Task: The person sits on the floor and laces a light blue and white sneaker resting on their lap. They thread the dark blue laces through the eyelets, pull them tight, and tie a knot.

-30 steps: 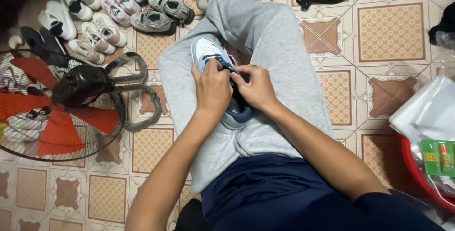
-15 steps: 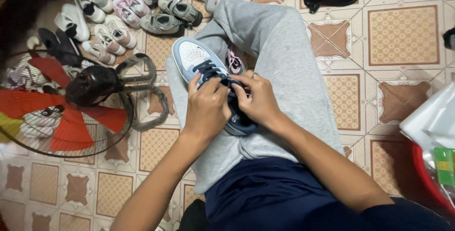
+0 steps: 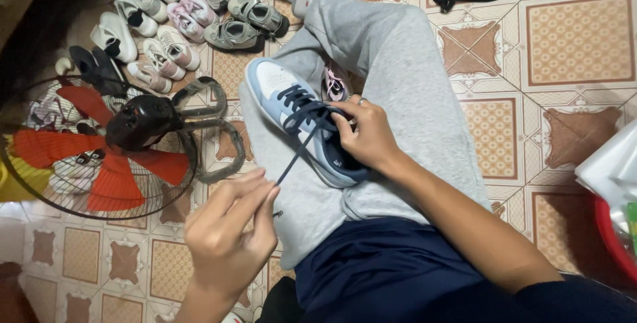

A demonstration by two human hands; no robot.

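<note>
here, one blue-and-white sneaker (image 3: 302,121) lies on the grey-trousered lap. the right hand (image 3: 368,130) grips its collar; the left hand (image 3: 229,230) pinches the dark lace (image 3: 298,150), pulled taut. beside the lap stands one red-bladed fan (image 3: 99,144), and about a dozen small shoes (image 3: 179,18) crowd the tiled floor (image 3: 577,38).

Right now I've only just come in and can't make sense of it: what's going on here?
A person sits on the tiled floor with a light-blue-and-white sneaker on their lap. The left hand pulls the dark navy shoelace out taut, and the right hand grips the shoe's collar. Small shoes and a red-bladed fan lie nearby.
</note>
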